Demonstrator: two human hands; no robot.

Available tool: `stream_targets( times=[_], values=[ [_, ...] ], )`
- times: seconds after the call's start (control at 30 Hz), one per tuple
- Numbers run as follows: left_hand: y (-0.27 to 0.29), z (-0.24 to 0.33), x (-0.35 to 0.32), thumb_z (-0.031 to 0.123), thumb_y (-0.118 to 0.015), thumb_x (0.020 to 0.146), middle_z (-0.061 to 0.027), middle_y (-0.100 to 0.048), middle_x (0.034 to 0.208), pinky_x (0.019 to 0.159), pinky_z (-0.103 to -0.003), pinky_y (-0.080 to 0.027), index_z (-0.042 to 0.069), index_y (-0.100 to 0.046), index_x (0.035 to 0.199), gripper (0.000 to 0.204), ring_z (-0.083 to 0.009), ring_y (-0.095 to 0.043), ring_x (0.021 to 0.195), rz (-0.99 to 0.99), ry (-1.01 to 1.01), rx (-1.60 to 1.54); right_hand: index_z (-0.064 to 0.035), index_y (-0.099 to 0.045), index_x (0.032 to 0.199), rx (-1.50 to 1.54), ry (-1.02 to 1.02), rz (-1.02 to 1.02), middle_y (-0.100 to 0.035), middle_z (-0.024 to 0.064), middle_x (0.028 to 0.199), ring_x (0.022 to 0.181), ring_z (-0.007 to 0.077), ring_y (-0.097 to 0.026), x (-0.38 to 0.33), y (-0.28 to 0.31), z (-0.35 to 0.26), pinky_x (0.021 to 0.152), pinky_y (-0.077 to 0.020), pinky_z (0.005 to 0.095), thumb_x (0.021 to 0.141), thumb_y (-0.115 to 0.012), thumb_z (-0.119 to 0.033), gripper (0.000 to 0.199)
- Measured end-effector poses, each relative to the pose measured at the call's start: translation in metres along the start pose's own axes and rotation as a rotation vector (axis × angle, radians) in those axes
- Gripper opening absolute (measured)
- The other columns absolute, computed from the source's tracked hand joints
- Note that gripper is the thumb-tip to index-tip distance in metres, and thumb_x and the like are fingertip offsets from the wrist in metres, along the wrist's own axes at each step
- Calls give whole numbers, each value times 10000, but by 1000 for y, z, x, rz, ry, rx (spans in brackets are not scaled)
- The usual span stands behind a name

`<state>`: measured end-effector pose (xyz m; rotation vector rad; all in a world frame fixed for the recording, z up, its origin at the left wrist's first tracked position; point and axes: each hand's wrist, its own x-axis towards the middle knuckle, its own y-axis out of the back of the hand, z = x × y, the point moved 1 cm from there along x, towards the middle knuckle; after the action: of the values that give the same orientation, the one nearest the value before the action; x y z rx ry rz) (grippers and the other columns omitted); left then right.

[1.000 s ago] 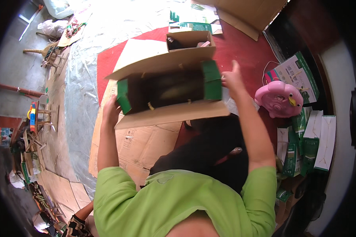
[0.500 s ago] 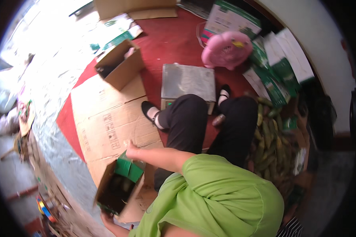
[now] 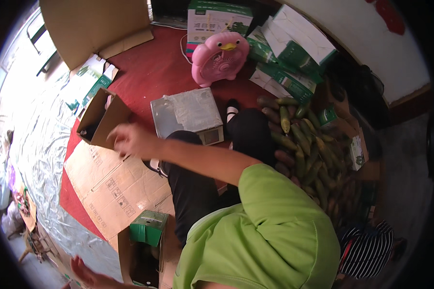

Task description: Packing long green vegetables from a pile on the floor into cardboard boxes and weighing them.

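Observation:
My right hand (image 3: 134, 140) reaches across my knees, fingers loosely bent and apart, with nothing seen in them. It is close to the lower corner of a small open cardboard box (image 3: 113, 120) with dark contents; I cannot tell whether they touch. At the lower left, my left hand (image 3: 89, 275) is open, fingers spread, beside an open carton (image 3: 125, 250). That carton's green flap (image 3: 147, 234) is folded out, and rounded dark things in its shadowed inside are hard to make out. Both boxes stand by a flattened cardboard sheet (image 3: 99, 185).
A metal-topped scale (image 3: 193, 111) stands before my knees, with a pink fan (image 3: 221, 60) behind it. Long green and brownish vegetables (image 3: 306, 144) are heaped at the right. Green-and-white cartons (image 3: 299, 43) lie behind. Silvery sheeting (image 3: 48, 192) covers the left floor.
My right hand has left the green-flapped carton and moved up toward the small cardboard box. My left hand has come off the carton's side and opened. The view has shifted.

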<state>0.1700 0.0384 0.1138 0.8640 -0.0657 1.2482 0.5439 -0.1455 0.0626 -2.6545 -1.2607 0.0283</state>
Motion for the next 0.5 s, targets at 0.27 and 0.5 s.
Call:
stream_targets(
  times=[0.27, 0.5],
  values=[
    [-126, 319, -23, 99, -541, 843, -101, -599, 842, 944, -599, -357, 61, -488, 889, 81, -319, -600, 877, -593, -949, -345, -87, -556, 1101, -144, 36, 778, -604, 17, 892, 754, 113, -620, -124, 240, -78, 583, -427, 212, 864, -558, -142, 243],
    [-193, 434, -68, 349, -405, 902, -64, -603, 854, 890, -611, -373, 193, -500, 1148, 306, -240, -625, 777, -252, -1551, -860, -38, -510, 1066, 42, 10, 1391, -575, 67, 812, 643, 166, -620, -269, 423, -69, 410, -362, 231, 797, -536, 4, 273]
  ],
)
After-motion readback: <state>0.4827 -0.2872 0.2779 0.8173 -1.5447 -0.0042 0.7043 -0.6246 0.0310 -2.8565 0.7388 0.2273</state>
